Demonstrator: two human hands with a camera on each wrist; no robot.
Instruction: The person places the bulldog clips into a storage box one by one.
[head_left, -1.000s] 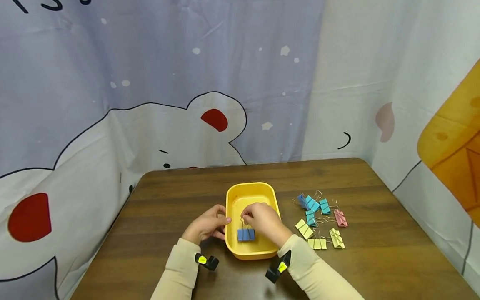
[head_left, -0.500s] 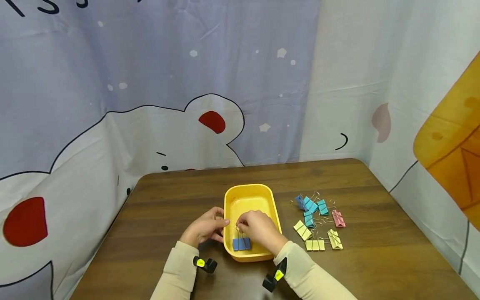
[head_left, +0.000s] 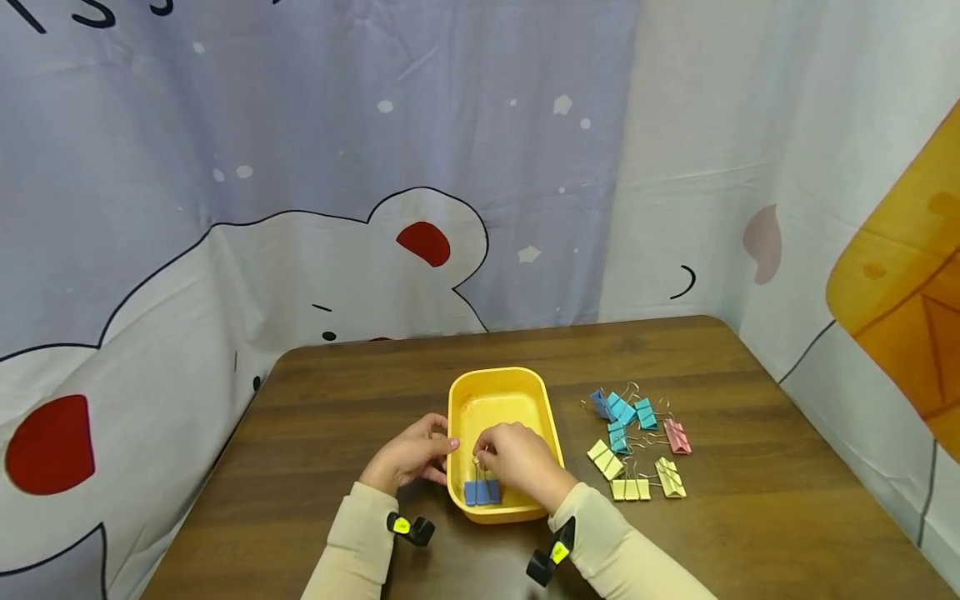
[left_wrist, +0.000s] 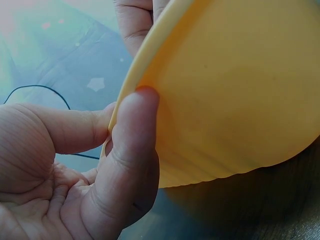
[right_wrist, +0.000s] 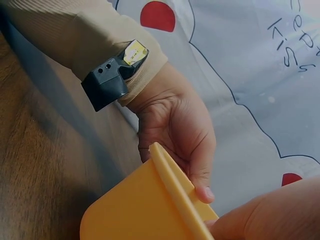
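Note:
My left hand [head_left: 411,454] holds the left wall of a yellow plastic bin [head_left: 487,377]. In the left wrist view, its thumb and fingers pinch the bin's rim [left_wrist: 131,82] from both sides. My right hand [head_left: 521,462] reaches into the bin and pinches the wire handles of a blue binder clip [head_left: 482,492] at the near left of the bin. Whether the clip touches the bin's floor I cannot tell. In the right wrist view the bin's outer wall [right_wrist: 135,205] hides the clip, and only part of the right hand [right_wrist: 275,215] shows.
Right of the bin, several binder clips lie loose on the wooden table [head_left: 360,375]: blue and teal ones [head_left: 618,410], a pink one [head_left: 677,437] and yellow ones [head_left: 630,490]. A printed curtain [head_left: 337,150] hangs behind the table.
Between one second and half a second ago, the right hand moved the blue clip toward the near left of the bin. Since then hardly anything has moved. The left hand keeps its hold.

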